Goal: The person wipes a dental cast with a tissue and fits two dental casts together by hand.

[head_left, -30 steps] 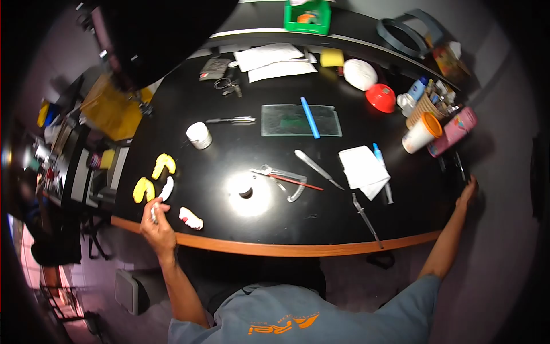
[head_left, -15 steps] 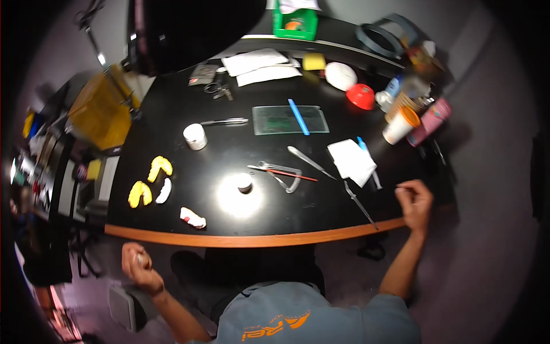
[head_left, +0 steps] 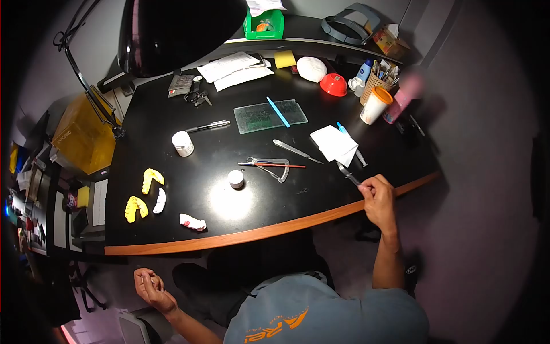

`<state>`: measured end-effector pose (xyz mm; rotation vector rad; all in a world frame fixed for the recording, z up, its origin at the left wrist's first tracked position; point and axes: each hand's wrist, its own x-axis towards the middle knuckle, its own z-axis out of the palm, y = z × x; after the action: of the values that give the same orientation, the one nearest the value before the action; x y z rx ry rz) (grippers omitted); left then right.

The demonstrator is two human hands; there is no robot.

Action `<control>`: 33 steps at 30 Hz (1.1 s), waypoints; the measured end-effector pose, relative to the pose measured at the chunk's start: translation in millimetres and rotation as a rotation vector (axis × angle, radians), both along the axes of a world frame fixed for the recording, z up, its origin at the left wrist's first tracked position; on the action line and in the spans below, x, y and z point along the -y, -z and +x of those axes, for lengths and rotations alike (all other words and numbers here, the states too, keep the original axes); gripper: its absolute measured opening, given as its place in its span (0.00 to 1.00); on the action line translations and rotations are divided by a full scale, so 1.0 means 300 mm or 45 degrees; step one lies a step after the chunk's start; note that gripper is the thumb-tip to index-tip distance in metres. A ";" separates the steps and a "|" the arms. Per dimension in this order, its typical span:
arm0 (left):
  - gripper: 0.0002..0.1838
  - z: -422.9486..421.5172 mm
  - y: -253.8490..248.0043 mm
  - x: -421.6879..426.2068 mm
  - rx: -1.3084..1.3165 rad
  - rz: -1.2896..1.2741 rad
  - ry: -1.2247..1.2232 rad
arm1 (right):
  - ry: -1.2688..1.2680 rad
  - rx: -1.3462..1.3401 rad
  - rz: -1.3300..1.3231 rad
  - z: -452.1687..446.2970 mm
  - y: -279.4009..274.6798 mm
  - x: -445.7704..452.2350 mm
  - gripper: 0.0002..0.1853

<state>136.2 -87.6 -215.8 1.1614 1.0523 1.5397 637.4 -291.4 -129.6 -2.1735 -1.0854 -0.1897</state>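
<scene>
My right hand (head_left: 379, 203) is closed in a pinch on the near end of a slim metal instrument (head_left: 347, 173) at the table's right front edge; its exact kind is unclear. Just beyond its tip lie a folded white paper (head_left: 334, 143) and a syringe (head_left: 360, 156). My left hand (head_left: 152, 288) hangs in front of the table, fingers curled round something small and pale, mostly hidden. Nearest to it on the tabletop are a white piece with red on it (head_left: 192, 222), yellow dental casts (head_left: 136, 209) and a white arch-shaped piece (head_left: 159, 201).
Mid-table are a small white jar (head_left: 236, 179), a caliper gauge (head_left: 281, 171) with a thin red brush, and a scalpel-like knife (head_left: 295, 150). Behind lie a glass slab (head_left: 252, 119), a white jar (head_left: 183, 144) and a red bowl (head_left: 333, 85). A black lamp (head_left: 177, 37) overhangs the back left.
My right hand has moved left and taken hold of the slim metal instrument, which was lying on the table. My left hand stays closed, slightly lower. The view has shifted.
</scene>
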 end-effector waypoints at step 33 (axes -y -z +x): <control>0.12 -0.047 0.043 0.092 -0.036 -0.084 0.007 | -0.577 0.127 -0.282 -0.091 0.008 -0.495 0.05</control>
<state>122.0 -115.2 -228.6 1.1425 1.1096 1.4772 610.0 -142.8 -131.9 -2.0552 -1.6906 0.0310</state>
